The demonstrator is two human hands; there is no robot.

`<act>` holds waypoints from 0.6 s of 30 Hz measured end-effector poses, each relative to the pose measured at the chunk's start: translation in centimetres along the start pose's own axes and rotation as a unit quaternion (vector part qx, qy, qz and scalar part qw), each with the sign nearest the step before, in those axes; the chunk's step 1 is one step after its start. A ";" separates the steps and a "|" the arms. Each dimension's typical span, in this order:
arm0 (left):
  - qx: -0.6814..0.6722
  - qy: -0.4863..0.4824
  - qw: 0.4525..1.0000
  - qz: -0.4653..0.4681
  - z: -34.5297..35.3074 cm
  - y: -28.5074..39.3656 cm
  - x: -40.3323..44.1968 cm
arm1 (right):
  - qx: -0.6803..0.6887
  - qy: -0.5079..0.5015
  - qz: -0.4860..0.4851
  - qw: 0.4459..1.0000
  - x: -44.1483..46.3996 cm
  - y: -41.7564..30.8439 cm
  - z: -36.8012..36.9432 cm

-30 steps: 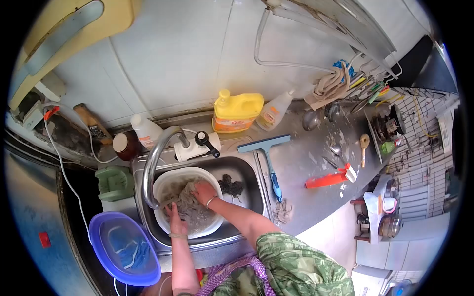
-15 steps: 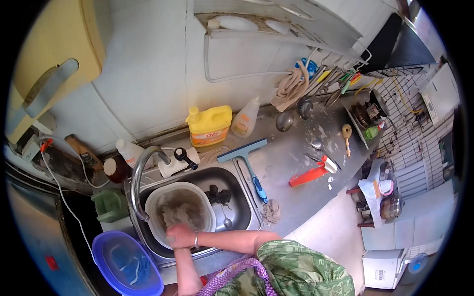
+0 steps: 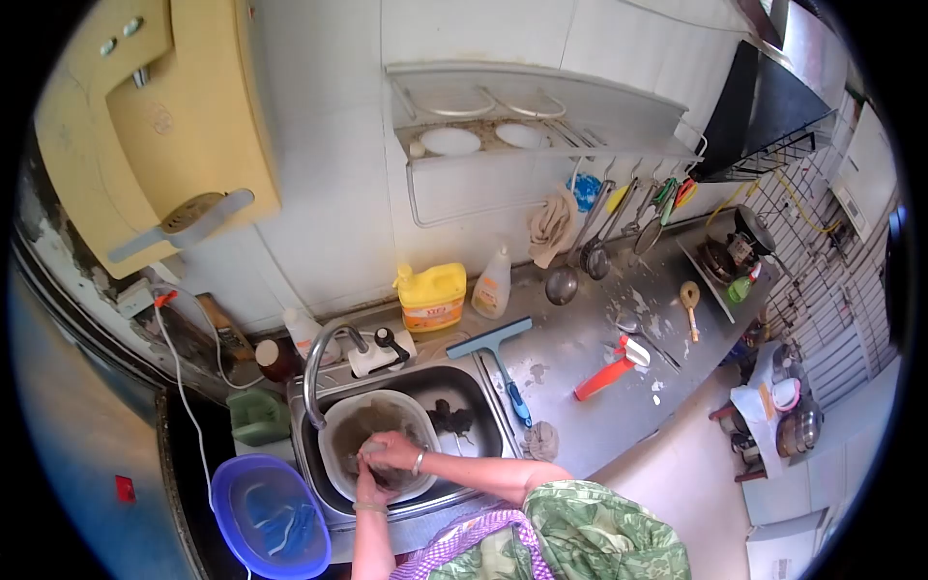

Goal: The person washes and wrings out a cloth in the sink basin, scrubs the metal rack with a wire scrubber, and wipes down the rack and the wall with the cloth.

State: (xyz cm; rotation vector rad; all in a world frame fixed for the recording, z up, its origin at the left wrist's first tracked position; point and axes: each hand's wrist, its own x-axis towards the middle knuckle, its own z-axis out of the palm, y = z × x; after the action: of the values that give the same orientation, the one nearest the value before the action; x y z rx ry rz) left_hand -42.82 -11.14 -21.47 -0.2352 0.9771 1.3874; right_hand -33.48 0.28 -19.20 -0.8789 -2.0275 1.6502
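A white basin (image 3: 333, 461) of murky water stands in the steel sink (image 3: 500, 416). Over the basin's near part, my right hand (image 3: 393, 451) is closed on a bunched grey cloth (image 3: 391, 476), most of it hidden by the fingers and the water. Just below and touching it, my left hand (image 3: 371, 486) is closed round the same cloth. The curved faucet (image 3: 311, 382) rises at the basin's left. Dark scrubbers (image 3: 450, 418) lie in the sink to the right of the basin.
A blue-handled squeegee (image 3: 505, 372), a red spray bottle (image 3: 604, 378) and a crumpled rag (image 3: 541, 441) lie on the counter. Behind the sink stands a yellow jug (image 3: 431, 298). A purple-blue basin (image 3: 229, 517) is at the lower left. Ladles (image 3: 562, 286) hang at the back.
Spread over the cloth in the basin at first, my hands have come together and the cloth is bunched between them. The view has tilted up and shifted.
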 end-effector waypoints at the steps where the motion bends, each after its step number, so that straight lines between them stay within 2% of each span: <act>1: -0.019 -0.021 0.999 -0.022 -0.6 0.0 0.6 | 0.003 -0.013 -0.020 1.000 -0.6 -1.0 0.7; 2: -0.038 -0.040 0.997 -0.046 -1.2 0.0 1.1 | -0.005 -0.050 -0.009 0.999 -0.7 -0.4 1.8; 3: -0.038 -0.053 0.997 -0.048 -1.2 0.1 1.1 | -0.054 -0.099 -0.015 0.994 -2.0 -3.8 0.8; 5: -0.028 -0.065 0.997 -0.035 -0.5 0.3 0.7 | -0.028 -0.113 -0.052 0.992 -3.7 -7.2 -0.2; 7: -0.020 -0.070 0.997 -0.018 0.1 0.0 0.1 | 0.016 -0.064 -0.110 0.992 -4.5 -6.2 0.4; 9: -0.012 -0.075 0.997 -0.001 0.8 -0.6 -0.8 | 0.051 -0.043 -0.116 0.991 -4.4 -5.8 -0.1; 12: 0.004 -0.084 0.996 0.037 1.8 -1.3 -1.7 | 0.096 -0.087 -0.081 0.988 -6.0 -12.6 -4.9; 14: 0.000 -0.103 0.993 0.053 3.1 -1.4 -3.0 | 0.170 -0.009 -0.036 0.985 -2.4 -8.2 -4.0; 18: -0.058 -0.180 0.982 0.006 6.8 -0.9 -7.3 | 0.003 0.026 -0.061 0.998 -1.6 -11.6 -9.2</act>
State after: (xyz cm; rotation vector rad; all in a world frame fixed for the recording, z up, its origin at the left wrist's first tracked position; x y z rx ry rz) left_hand -38.15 -11.98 -12.67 -0.0604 0.6000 1.4386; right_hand -29.02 4.54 -5.61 -0.7712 -1.9980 1.5513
